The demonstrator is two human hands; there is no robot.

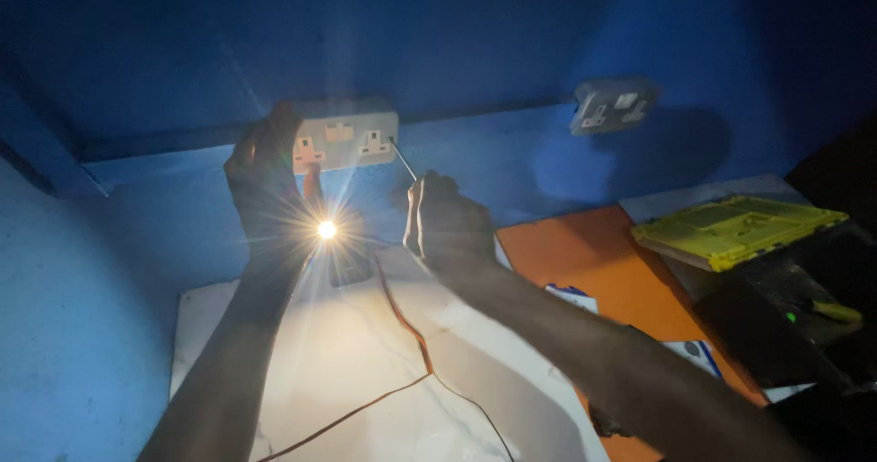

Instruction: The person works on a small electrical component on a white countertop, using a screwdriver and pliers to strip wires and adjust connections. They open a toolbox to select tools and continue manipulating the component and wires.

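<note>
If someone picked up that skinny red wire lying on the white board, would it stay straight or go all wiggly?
Probably wiggly. The red wire is very thin and already lies in loose curves across the white board, so it looks floppy. It likely weighs very little and would slide if pushed. One end runs up toward the small bright light, so tugging might pull on that.

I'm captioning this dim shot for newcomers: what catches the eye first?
A bright starburst light glares at centre. Just above it, the left hand steadies a pale double socket plate on the blue wall, while the right hand puts a screwdriver to the plate's right edge.
</note>
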